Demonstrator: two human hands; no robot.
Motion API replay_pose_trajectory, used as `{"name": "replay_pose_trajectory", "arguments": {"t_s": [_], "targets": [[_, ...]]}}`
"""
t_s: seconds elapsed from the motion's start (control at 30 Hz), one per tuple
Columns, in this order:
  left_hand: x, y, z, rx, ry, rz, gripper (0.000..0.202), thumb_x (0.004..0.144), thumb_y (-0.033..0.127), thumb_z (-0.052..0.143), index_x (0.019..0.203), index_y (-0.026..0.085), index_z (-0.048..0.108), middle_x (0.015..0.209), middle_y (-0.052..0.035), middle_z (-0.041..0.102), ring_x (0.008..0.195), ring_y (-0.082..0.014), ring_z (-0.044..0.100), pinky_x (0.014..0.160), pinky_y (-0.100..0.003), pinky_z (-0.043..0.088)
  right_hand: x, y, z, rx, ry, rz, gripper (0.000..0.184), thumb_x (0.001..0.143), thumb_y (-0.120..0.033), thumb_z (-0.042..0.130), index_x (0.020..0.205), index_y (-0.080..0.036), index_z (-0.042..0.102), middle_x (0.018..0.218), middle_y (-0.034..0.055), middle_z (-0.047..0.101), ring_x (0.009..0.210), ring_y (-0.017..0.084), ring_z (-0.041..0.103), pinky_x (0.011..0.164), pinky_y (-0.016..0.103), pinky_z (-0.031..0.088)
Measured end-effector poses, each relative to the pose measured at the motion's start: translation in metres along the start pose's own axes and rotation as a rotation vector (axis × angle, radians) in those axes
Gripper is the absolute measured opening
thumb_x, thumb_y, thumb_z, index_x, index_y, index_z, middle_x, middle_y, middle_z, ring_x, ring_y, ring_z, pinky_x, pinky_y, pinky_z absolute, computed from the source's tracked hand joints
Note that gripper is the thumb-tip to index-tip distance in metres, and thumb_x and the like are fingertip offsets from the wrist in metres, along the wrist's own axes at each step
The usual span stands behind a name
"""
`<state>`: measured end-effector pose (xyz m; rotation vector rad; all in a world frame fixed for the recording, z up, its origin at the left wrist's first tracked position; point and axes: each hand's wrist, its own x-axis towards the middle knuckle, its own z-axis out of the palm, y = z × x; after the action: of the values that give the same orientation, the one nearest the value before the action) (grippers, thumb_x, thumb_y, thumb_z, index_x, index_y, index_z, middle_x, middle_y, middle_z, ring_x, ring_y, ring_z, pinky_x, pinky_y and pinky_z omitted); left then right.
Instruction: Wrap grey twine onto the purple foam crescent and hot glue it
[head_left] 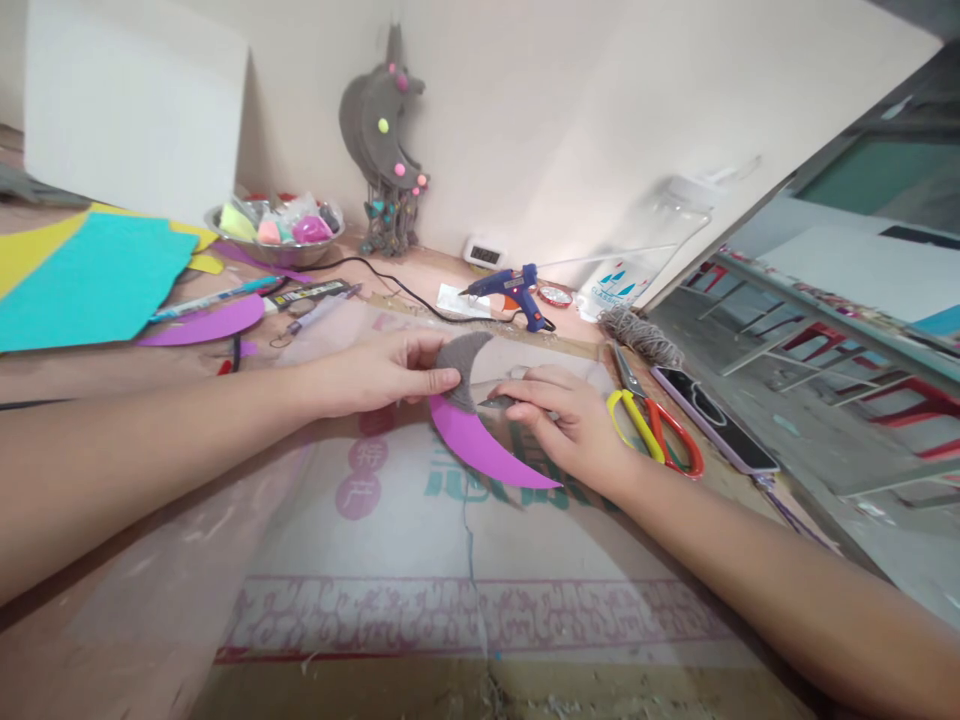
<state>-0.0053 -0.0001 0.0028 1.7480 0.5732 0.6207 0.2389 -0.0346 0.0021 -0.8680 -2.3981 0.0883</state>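
My left hand (382,375) pinches a crescent moon cutout between thumb and fingers. Its lower half is bare purple card (487,450), tapering to a point at the lower right. Grey yarn wrapping (459,362) covers the upper half. My right hand (566,420) is closed just right of the crescent, with grey yarn (496,402) at its fingertips. Part of the yarn is hidden by the fingers. Both hands are over a printed plastic sheet (300,560).
Scissors (656,425), a phone (716,420) and a grey yarn bundle (641,335) lie at right. Behind are a blue glue gun (517,290) and a small clock (484,252). A decorated grey moon (367,130) hangs on the wall. Coloured sheets (97,280) and a metal bowl (217,222) are at left.
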Motion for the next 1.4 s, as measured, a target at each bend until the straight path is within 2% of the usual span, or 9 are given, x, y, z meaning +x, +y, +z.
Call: {"name": "replay_pose_trajectory", "arguments": {"t_s": [0.1,0.27,0.57,0.77,0.9,1.03,1.13,1.23,1.4], "targets": [[-0.001,0.000,-0.001,0.038,0.011,-0.016,0.031,0.086,0.039,0.055,0.109,0.018,0.059,0.098,-0.0030,0.064,0.091,-0.0172,0.058,0.078,-0.029,0.046,0.001,-0.001,0.000,0.044,0.050,0.097,0.024,0.091,-0.035,0.051,0.096,-0.018,0.066,0.073,0.0032,0.062,0.069,0.015,0.057,0.066,0.029,0.045],[-0.003,0.003,0.000,0.075,0.043,-0.069,0.035,0.086,0.044,0.053,0.111,0.020,0.057,0.085,-0.0002,0.059,0.071,-0.0118,0.052,0.056,-0.021,0.039,0.002,0.001,0.003,0.115,0.071,0.259,0.026,0.091,-0.036,0.049,0.105,-0.019,0.063,0.099,0.0070,0.070,0.091,0.020,0.064,0.079,0.034,0.050],[-0.005,0.004,0.002,0.009,0.067,-0.102,0.031,0.086,0.048,0.052,0.094,0.018,0.056,0.065,0.0042,0.043,0.052,-0.0070,0.039,0.044,-0.018,0.029,0.004,0.003,0.004,0.078,0.087,0.239,0.025,0.092,-0.033,0.046,0.100,-0.019,0.066,0.095,0.0061,0.071,0.088,0.019,0.065,0.080,0.034,0.051],[-0.003,0.006,0.001,0.114,0.066,-0.099,0.031,0.082,0.044,0.059,0.097,0.017,0.059,0.077,0.0010,0.058,0.061,-0.0088,0.050,0.051,-0.020,0.037,0.003,0.000,0.002,0.031,0.062,0.155,0.027,0.091,-0.037,0.048,0.102,-0.019,0.065,0.092,0.0067,0.069,0.083,0.018,0.064,0.076,0.033,0.050],[0.000,-0.002,-0.002,0.158,0.055,-0.075,0.034,0.079,0.041,0.064,0.105,0.019,0.060,0.101,-0.0029,0.066,0.083,-0.0146,0.060,0.069,-0.025,0.046,0.002,-0.001,0.002,-0.001,0.033,0.130,0.027,0.091,-0.036,0.048,0.105,-0.018,0.063,0.086,0.0059,0.067,0.077,0.017,0.062,0.072,0.032,0.049],[0.001,-0.009,-0.002,0.205,0.043,-0.079,0.037,0.076,0.040,0.067,0.107,0.021,0.060,0.107,-0.0036,0.067,0.096,-0.0197,0.062,0.081,-0.032,0.047,0.002,-0.001,0.003,0.003,0.041,0.142,0.027,0.092,-0.036,0.048,0.105,-0.018,0.063,0.087,0.0059,0.067,0.077,0.017,0.061,0.071,0.031,0.049],[0.001,-0.008,0.000,0.133,0.018,-0.079,0.032,0.078,0.034,0.065,0.107,0.020,0.060,0.110,-0.0033,0.067,0.098,-0.0186,0.061,0.084,-0.031,0.047,0.001,0.001,0.004,0.011,0.034,0.138,0.027,0.091,-0.037,0.048,0.105,-0.018,0.063,0.086,0.0058,0.067,0.077,0.017,0.062,0.071,0.032,0.049],[0.001,-0.004,0.002,0.063,-0.002,-0.037,0.029,0.081,0.028,0.062,0.109,0.020,0.059,0.111,-0.0029,0.066,0.101,-0.0172,0.060,0.086,-0.030,0.046,0.000,0.003,0.004,0.084,0.086,0.187,0.029,0.093,-0.038,0.046,0.107,-0.019,0.062,0.097,0.0070,0.068,0.089,0.019,0.063,0.079,0.034,0.049],[0.001,-0.003,0.002,0.031,0.012,-0.034,0.023,0.087,0.027,0.054,0.108,0.018,0.059,0.102,-0.0035,0.066,0.090,-0.0147,0.060,0.075,-0.026,0.046,0.002,0.005,-0.001,0.168,0.150,0.255,0.031,0.094,-0.041,0.041,0.103,-0.020,0.061,0.097,0.0059,0.068,0.088,0.018,0.062,0.079,0.034,0.049]]}}
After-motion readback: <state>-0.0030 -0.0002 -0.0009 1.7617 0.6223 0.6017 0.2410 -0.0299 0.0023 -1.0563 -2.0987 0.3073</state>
